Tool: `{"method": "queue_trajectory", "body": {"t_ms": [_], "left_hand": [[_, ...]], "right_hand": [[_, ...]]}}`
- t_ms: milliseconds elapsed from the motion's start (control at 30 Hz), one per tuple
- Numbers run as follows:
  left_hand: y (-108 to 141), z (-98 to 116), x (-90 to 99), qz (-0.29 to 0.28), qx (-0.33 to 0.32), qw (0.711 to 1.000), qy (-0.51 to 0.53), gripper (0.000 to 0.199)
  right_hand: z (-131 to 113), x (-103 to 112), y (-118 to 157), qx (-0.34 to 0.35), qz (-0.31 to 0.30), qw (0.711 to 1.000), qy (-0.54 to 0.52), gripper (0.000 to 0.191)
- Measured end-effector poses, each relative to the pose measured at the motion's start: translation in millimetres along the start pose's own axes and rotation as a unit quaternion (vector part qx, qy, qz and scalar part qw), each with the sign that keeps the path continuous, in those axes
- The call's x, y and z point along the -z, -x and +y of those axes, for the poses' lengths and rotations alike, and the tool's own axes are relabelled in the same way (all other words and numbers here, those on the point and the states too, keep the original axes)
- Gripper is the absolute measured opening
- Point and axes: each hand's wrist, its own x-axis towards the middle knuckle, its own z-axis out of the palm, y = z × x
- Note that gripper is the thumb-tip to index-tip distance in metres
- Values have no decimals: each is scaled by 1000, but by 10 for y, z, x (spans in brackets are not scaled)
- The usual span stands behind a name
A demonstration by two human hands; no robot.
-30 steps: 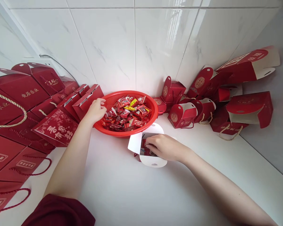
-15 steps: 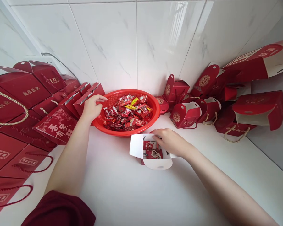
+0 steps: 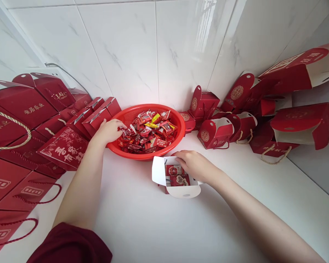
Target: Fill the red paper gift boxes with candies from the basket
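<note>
A red plastic basket [image 3: 142, 156] holds a pile of wrapped candies [image 3: 149, 133], mostly red with a few yellow. My left hand [image 3: 109, 131] reaches over the basket's left rim, its fingers stretched out and the fingertips against candies at the edge of the pile. In front of the basket stands a small gift box [image 3: 159, 171] with its white-lined flaps spread open. Red packets [image 3: 178, 179] lie inside it. My right hand [image 3: 194, 164] grips the box's far right edge, and some of its fingers are hidden behind the wall.
Many red gift boxes with rope handles are stacked at the left [image 3: 24, 109]. Smaller red boxes [image 3: 215, 132] stand right of the basket, and larger open ones [image 3: 301, 124] farther right. A tiled wall [image 3: 131, 54] rises behind the white tabletop [image 3: 142, 219].
My left hand has moved down from above the basket's left rim to the candies. My right hand stays on the box, and the view has shifted slightly.
</note>
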Motion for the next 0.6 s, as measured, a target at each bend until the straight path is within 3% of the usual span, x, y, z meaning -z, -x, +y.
{"method": "queue_trajectory", "body": {"t_ms": [133,267,400,600], "left_hand": [[96,224,79,0,6,999,-50,36],[102,362,32,-96,15,994,-48,31],[70,365,-32,-167,41,983,-58,26],[72,315,-51,-177,53,983,1,30]], "right_hand": [[10,-12,-11,3,2,1000,-4,30],[12,-7,-14,-3,-3,1000,6,30],[12,-6,-6,-2,0,1000,16,32],[11,-12,-8,-2,3,1000,17,31]]}}
